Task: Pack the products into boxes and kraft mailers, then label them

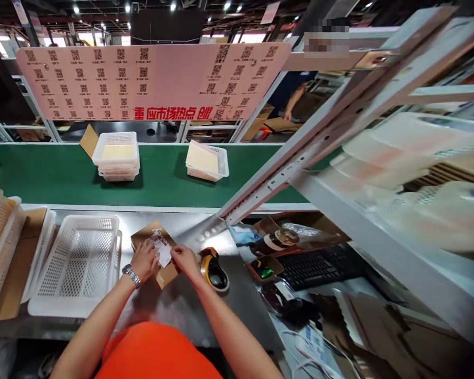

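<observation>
A small brown cardboard box [166,276] lies on the metal bench in front of me, turned at an angle. On its top is a white printed label [164,251]. My left hand [144,260], with a metal watch at the wrist, lies with its fingers stretched over the label's left part. At the label's right edge, the thumb and fingers of my right hand [185,261] are pinched together on it. Just right of that hand sits a yellow and black tape dispenser [214,269].
Left of the box stands a white plastic basket [73,263], with more baskets beyond it. Behind the bench runs a green conveyor belt [158,179] carrying stacked baskets [116,139]. A keyboard [316,267] and a slanting metal post [276,181] are to the right.
</observation>
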### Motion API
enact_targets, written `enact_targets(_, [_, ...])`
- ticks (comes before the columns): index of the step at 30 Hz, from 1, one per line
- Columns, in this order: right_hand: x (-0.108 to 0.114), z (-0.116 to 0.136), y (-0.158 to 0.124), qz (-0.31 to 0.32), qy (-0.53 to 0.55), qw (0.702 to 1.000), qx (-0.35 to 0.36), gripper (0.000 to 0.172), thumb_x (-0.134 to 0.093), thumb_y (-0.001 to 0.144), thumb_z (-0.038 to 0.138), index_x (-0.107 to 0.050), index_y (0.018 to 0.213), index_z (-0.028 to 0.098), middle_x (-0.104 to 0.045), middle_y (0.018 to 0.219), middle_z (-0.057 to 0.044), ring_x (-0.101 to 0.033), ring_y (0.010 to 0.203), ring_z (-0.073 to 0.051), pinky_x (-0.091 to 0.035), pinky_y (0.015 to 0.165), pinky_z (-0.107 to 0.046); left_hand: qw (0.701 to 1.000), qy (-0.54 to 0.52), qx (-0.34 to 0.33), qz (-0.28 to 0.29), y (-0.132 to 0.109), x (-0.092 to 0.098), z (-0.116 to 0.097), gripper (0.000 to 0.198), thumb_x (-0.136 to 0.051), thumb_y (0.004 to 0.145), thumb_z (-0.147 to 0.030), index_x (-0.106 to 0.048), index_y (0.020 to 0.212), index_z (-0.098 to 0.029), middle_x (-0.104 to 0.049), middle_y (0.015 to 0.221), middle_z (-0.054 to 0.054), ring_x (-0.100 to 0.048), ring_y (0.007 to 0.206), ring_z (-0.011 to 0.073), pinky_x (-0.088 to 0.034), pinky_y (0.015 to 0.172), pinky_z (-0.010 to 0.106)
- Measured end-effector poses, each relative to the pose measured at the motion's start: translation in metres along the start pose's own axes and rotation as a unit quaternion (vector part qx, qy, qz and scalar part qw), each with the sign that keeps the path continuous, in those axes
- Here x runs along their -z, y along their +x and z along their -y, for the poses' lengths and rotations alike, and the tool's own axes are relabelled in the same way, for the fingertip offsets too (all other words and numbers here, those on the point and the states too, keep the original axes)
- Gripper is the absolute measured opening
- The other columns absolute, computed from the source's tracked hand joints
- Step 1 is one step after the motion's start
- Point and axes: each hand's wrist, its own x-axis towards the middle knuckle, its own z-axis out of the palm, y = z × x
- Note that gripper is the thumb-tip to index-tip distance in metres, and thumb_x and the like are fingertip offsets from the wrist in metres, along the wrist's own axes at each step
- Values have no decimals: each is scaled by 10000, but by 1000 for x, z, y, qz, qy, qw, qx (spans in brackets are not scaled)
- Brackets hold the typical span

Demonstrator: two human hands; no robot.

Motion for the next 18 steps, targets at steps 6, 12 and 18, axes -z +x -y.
enact_targets(6, [33, -14, -1, -47, -105, 992, 46, 124, -804, 821, 259, -755, 927, 216, -813, 1040, -122, -731, 1132, -315, -527, 956, -377, 994, 106, 32, 24, 16, -4, 4, 538, -624, 1092, -282, -627, 1588, -72, -572, 1691, 296, -484, 1616, 510, -304, 1358, 742])
enact_targets(12, [52, -72, -15, -77, -2, 997, 6, 231, -724, 835, 403, -726, 990, 233, -801, 961, -102, -769, 899, -281, -614, 774, -386, 989, 116, 88, 9, 43, -27, -32, 667, -709, 1058, -366, -595, 1575, 38, -493, 1699, 417, -439, 1630, 581, -273, 1371, 732])
enact_targets(18, [39, -122, -34, -42, 174, 982, -50, 482, -747, 708, 694, -639, 977, 310, -762, 864, -79, -671, 625, -262, -589, 548, -435, 990, 92, -23, 107, 27, -84, -88, 923, -763, 1009, -495, -460, 1728, -1, -232, 1838, 391, -163, 1752, 537, -176, 1426, 678])
